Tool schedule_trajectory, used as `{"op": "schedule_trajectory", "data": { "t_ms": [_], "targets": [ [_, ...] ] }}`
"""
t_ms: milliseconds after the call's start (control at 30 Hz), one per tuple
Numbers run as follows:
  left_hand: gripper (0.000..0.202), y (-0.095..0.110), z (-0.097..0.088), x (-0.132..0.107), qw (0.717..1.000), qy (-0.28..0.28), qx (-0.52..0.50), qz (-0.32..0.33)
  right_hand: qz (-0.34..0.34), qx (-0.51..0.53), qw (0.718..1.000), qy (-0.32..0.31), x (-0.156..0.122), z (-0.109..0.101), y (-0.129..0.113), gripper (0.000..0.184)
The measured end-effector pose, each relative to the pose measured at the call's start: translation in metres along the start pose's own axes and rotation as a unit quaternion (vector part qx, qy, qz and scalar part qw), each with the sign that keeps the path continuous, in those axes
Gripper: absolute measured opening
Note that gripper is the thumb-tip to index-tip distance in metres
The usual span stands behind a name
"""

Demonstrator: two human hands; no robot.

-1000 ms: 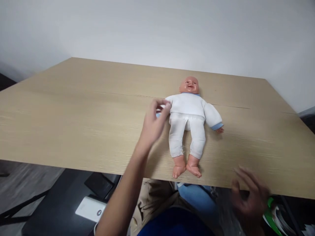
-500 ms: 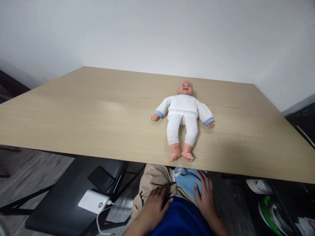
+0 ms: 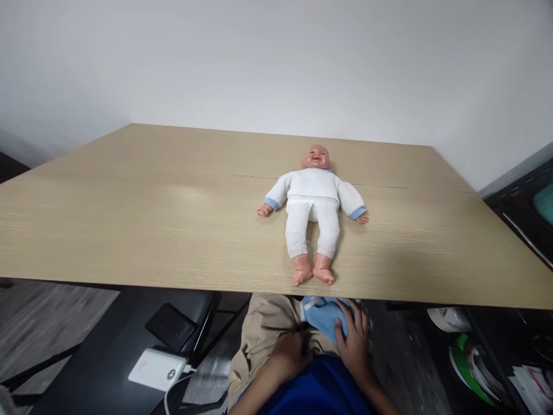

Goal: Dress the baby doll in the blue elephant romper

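Observation:
A baby doll [image 3: 313,196] in white clothes with blue cuffs lies on its back on the wooden table [image 3: 207,230], its bare feet near the front edge. Below that edge, in the lap, my left hand [image 3: 291,354] rests over the beige trousers [image 3: 263,328] with its fingers curled under; what they hold, if anything, is hidden. On the other thigh, my right hand [image 3: 355,337] lies with fingers apart on top of a light blue cloth [image 3: 322,314]. Neither hand touches the doll.
On a black chair [image 3: 99,346] at the left lie a black phone [image 3: 170,327] and a white power bank [image 3: 158,369] with a cable. A dark shelf at the lower right holds a green roll [image 3: 462,357] and papers. Behind the table stands a pale wall [image 3: 276,69].
My left hand has gone from lying flat on the thigh to curled fingers, shifting slightly inward. My right hand stays on the blue cloth. The view has turned slightly; the doll lies as before.

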State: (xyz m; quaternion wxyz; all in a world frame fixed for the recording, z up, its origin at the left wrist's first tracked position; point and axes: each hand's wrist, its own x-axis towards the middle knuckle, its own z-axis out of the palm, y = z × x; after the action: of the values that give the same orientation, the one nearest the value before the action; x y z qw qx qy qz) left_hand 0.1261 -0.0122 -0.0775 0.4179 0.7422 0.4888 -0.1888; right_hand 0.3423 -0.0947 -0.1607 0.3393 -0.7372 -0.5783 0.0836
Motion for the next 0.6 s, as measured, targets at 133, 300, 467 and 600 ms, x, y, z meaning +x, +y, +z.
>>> {"op": "schedule_trajectory", "data": {
  "t_ms": [133, 300, 467, 600],
  "targets": [
    [0.04, -0.013, 0.007, -0.003, 0.996, -0.027, -0.065, 0.049, 0.0, 0.008, 1.0, 0.017, -0.005, -0.003, 0.0, 0.048],
    [0.032, -0.034, 0.034, 0.005, 0.975, -0.02, -0.216, 0.05, 0.01, 0.016, 1.0, 0.013, -0.009, -0.009, 0.004, 0.058],
    [0.057, -0.048, 0.052, 0.012, 0.951, 0.009, -0.296, 0.085, 0.047, 0.005, 0.998, 0.038, -0.015, 0.002, 0.018, 0.038],
    [0.069, -0.057, 0.062, 0.017, 0.941, 0.032, -0.313, 0.123, 0.093, 0.009, 0.995, 0.044, -0.021, 0.01, 0.024, 0.029]
  ]
}}
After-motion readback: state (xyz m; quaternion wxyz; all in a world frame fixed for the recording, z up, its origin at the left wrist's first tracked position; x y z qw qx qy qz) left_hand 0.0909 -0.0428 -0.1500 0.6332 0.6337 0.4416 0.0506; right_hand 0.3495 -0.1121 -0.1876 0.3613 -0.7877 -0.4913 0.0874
